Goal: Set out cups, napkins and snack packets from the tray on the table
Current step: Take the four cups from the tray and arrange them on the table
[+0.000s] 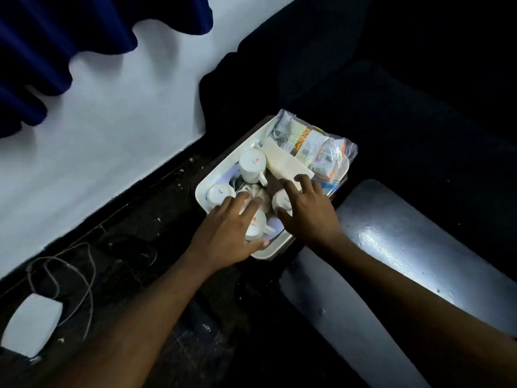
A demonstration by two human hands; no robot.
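A white tray point(205, 189) sits on a dark low surface in the middle of the view. Several white cups lie upside down in it; one point(251, 163) stands at the tray's far side, another point(218, 193) at its left. A folded napkin point(282, 163) lies across the middle, and a clear bag of snack packets point(313, 144) fills the far right end. My left hand point(229, 231) is spread over the nearest cup point(256, 228), fingers apart. My right hand point(310, 208) hovers over a cup point(281, 201) and the napkin's near edge, fingers spread.
A grey metal table point(391, 247) lies right of the tray. A white wall and a blue curtain point(70, 46) fill the upper left. A white charger point(30, 323) with a looped cable lies on the dark floor at lower left. Dark upholstery rises behind the tray.
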